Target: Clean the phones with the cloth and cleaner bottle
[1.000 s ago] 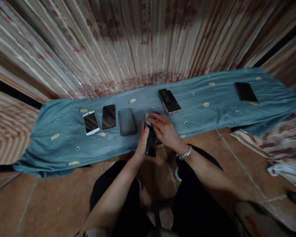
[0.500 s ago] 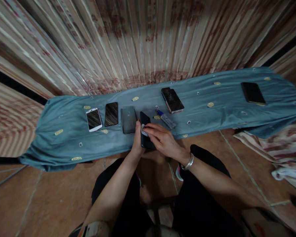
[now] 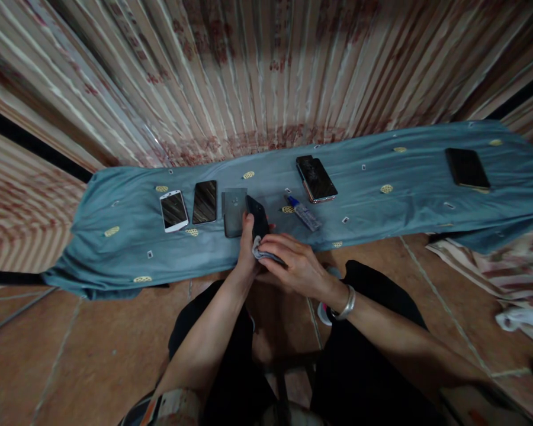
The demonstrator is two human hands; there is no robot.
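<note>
Dark phone: held tilted over the near edge of the blue cloth, just right of the grey phone.
Left hand: fingers closed round the phone's lower end.
Right hand: fingers curled, pinching a small wiping cloth against the phone.
Handling note: keep the grip steady and wipe with light, even strokes.
Nearby: blue-capped bottle to the right; white phone and black phone to the left.
</note>
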